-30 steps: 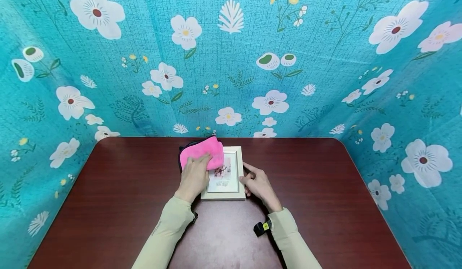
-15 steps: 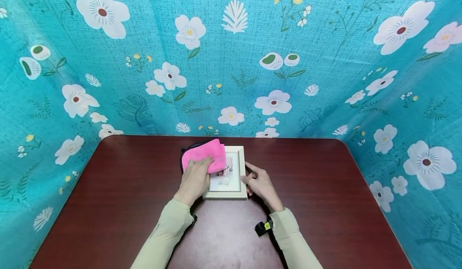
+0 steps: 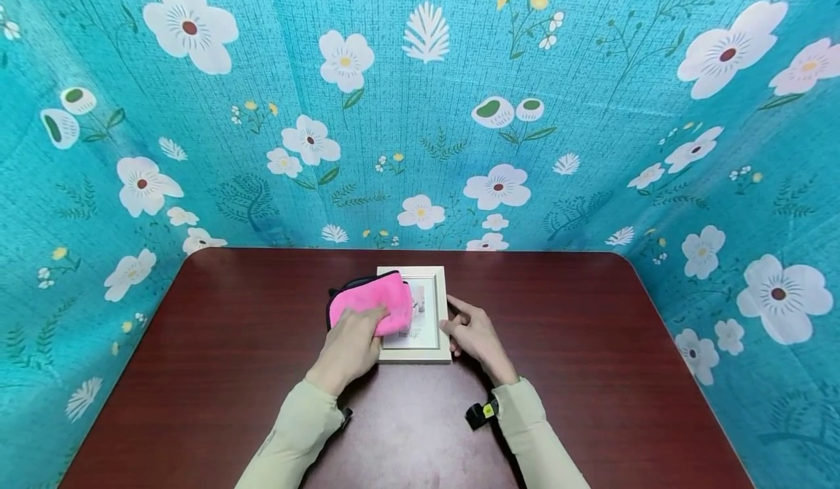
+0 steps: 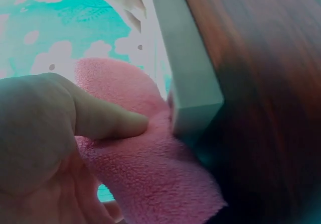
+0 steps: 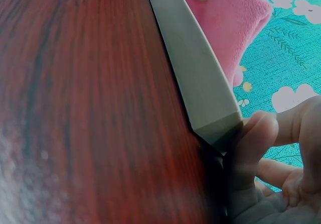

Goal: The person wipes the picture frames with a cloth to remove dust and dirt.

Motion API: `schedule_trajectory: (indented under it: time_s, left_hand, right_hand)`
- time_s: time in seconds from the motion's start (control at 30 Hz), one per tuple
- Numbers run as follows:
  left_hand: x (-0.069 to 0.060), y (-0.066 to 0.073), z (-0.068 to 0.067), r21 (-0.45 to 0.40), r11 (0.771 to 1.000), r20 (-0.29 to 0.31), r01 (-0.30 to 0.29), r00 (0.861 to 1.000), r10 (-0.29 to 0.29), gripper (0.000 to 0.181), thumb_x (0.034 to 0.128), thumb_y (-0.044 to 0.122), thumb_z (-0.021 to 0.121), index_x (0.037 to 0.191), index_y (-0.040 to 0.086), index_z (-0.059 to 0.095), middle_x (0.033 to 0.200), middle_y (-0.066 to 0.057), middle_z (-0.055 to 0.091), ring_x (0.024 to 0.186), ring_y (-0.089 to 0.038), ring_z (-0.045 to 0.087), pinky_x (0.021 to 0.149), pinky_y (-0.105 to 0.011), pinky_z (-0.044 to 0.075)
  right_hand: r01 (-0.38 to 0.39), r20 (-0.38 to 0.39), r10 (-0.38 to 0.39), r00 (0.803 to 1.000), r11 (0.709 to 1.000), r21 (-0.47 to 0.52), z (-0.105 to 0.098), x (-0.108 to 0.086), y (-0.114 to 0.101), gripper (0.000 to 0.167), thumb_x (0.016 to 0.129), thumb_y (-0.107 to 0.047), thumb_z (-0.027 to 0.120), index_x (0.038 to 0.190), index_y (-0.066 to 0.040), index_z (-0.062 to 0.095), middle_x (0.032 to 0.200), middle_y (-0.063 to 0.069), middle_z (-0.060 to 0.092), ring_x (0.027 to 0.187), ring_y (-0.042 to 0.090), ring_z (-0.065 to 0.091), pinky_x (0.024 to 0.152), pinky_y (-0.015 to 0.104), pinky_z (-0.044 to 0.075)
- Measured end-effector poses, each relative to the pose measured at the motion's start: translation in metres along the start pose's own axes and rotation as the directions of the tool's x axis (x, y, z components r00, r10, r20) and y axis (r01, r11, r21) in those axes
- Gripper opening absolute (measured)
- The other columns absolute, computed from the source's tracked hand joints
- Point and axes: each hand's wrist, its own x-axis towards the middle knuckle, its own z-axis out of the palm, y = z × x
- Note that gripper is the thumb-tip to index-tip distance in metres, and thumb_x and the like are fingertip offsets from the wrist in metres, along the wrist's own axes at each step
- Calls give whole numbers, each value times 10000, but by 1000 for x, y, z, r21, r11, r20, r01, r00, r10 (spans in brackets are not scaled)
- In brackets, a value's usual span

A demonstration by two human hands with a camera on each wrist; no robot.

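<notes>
A cream picture frame (image 3: 440,288) with a floral print lies face up on the table. My left hand (image 3: 346,347) holds a folded pink cloth (image 3: 375,299) with dark edging over the left part of the glass. In the left wrist view the thumb presses into the fluffy cloth (image 4: 150,174) beside the frame's corner (image 4: 185,58); the other fingers are partly hidden. At the frame's right edge, my right hand (image 3: 480,339) grips the side. The right wrist view has its thumb (image 5: 258,133) against the frame's near corner, with several fingers bent behind.
The dark red-brown table (image 3: 564,350) extends to both sides and toward me. A blue flowered curtain (image 3: 420,110) hangs behind and around it. A black strap with a yellow mark (image 3: 482,412) sits at the right wrist.
The left hand and the pink cloth have slid down the glass toward me, baring the frame's upper left corner. The right hand stays on the right edge.
</notes>
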Motion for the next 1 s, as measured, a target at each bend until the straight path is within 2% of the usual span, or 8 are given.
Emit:
schedule_trajectory:
  time_s: [0.13,0.43,0.53,0.6,0.67,0.73,0.83,1.0]
  left_hand:
    - [-5,1,-4,-1,1000,15,-14,1000,14,486,913,-24,657,1392,44,702,1361,-100,740,1150,-354,697,998,-489,560]
    - [-21,1,-14,-51,999,108,-2,994,7,473,925,-25,624,1379,66,717,1363,-84,738,1231,-332,699,1038,-483,565]
    - [-24,4,-20,-59,998,125,-10,992,17,406,905,-28,619,1262,95,766,1178,-32,787,1065,-246,728,935,-438,593]
    - [-25,5,-25,-66,998,144,-17,989,26,302,900,-19,620,1117,123,775,1002,31,757,940,-180,684,850,-395,571]
    - [-25,5,-29,-84,996,172,-20,985,34,195,899,-12,616,932,149,719,820,78,633,836,-146,601,778,-365,515]
    - [-25,4,-33,-98,995,203,-18,978,38,208,904,-1,606,801,180,608,728,95,495,789,-129,538,745,-349,474]
    - [-24,2,-37,-126,992,251,-1,968,33,276,914,16,600,734,204,509,686,83,387,763,-137,477,736,-343,441]
    - [-23,-2,-43,-159,987,299,12,954,37,249,926,43,610,756,220,567,683,101,444,762,-124,496,760,-330,460]
  right_hand:
    - [1,3,-1,1000,1000,-1,0,1,2,633,967,-133,728,1571,-212,553,666,52,623,483,155,571,500,301,523]
    - [0,6,0,1000,1000,-2,-1,1,1,639,968,-128,726,1576,-203,546,674,47,624,493,163,576,501,310,533]
    - [2,6,-1,1000,1000,-6,0,1,0,646,967,-122,722,1582,-192,538,680,51,632,493,161,576,499,310,534]
    - [-2,5,2,1000,1000,-8,0,0,1,647,968,-126,724,1584,-193,536,677,51,628,492,159,576,502,311,536]
    - [-7,5,7,1000,1000,-8,-1,0,1,646,969,-129,725,1584,-197,536,675,49,625,492,160,578,504,313,537]
    - [-10,2,10,1000,1000,-11,-1,0,1,645,970,-132,725,1583,-203,537,679,47,626,492,160,579,505,313,536]
    - [-9,-1,9,1000,1000,-14,-2,-1,1,645,969,-133,726,1581,-211,539,684,50,633,491,160,578,504,315,535]
    - [0,4,0,1000,1000,-17,-1,0,0,655,968,-132,724,1587,-218,531,693,60,641,497,163,580,510,322,541]
